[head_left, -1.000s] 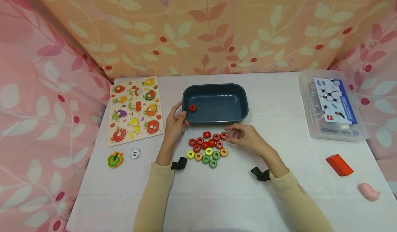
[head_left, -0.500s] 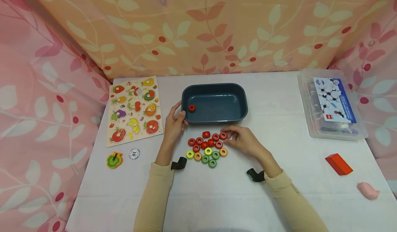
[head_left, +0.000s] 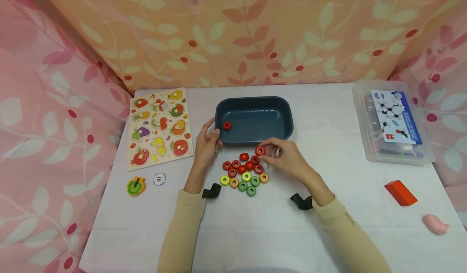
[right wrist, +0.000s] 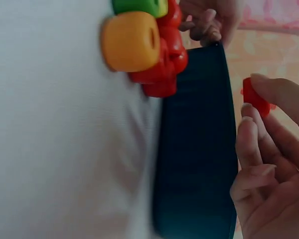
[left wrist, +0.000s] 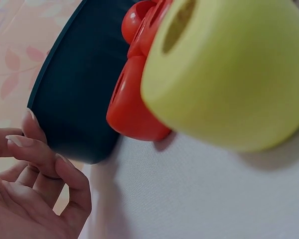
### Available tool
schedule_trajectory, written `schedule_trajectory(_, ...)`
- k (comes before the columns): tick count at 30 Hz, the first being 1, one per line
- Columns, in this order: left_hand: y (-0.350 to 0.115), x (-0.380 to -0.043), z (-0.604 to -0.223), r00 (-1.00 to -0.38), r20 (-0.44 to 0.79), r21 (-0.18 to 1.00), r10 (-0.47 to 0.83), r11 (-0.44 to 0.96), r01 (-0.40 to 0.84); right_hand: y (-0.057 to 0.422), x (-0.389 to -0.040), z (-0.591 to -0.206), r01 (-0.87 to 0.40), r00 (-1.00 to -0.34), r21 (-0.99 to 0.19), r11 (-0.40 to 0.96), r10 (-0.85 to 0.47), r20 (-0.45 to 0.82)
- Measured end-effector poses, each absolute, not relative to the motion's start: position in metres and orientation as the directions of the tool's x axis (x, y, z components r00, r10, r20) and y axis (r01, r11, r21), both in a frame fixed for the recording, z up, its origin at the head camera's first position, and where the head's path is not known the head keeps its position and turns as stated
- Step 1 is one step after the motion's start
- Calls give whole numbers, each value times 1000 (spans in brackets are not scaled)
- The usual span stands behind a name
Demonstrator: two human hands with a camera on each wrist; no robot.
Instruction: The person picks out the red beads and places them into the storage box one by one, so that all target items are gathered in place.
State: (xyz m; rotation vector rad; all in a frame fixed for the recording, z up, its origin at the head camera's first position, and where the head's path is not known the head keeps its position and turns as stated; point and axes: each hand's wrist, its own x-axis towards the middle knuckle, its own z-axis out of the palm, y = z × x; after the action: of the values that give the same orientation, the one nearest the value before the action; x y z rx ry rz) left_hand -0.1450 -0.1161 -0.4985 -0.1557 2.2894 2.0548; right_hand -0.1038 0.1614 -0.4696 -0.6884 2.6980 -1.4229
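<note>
My right hand (head_left: 288, 156) pinches a red bead (head_left: 260, 151) between thumb and fingertips, lifted just in front of the dark blue tray (head_left: 260, 121). In the right wrist view that bead (right wrist: 255, 98) shows between thumb and forefinger. My left hand (head_left: 206, 145) holds the tray by its near left corner, thumb at the rim. One red bead (head_left: 227, 126) lies inside the tray at the left. In front of it several red beads (head_left: 242, 169) are grouped on the table, with yellow-green beads (head_left: 246, 176), orange beads (head_left: 234, 182) and green beads (head_left: 251, 190) nearer me.
A wooden fruit puzzle board (head_left: 160, 129) lies at the left, with a tree-shaped piece (head_left: 136, 186) and a round token (head_left: 159, 179) below it. On the right are a clear plastic case (head_left: 375, 151), a red block (head_left: 401, 193) and a pink pig-like figure (head_left: 435, 224).
My right hand has reached the bead at the right end of the red group, taken it between the fingertips and raised it slightly toward the tray. My left hand stays on the tray.
</note>
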Motion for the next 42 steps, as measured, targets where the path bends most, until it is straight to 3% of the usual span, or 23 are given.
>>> schedule_trajectory(7, -114, -145, -498, -994, -94, 988, -46, 116, -99, 146, -138, -459, -387, -915, -763, 518, -315, 250)
schedule_trajectory(25, -112, -149, -497, -995, -86, 986, -58, 137, -93, 97, -216, -472, -291, -926, -669, 684, -377, 17)
schedule_trajectory(42, -112, -144, -499, -995, -75, 987, -62, 137, -82, 88, -227, -484, -253, -906, -705, 663, -418, -68)
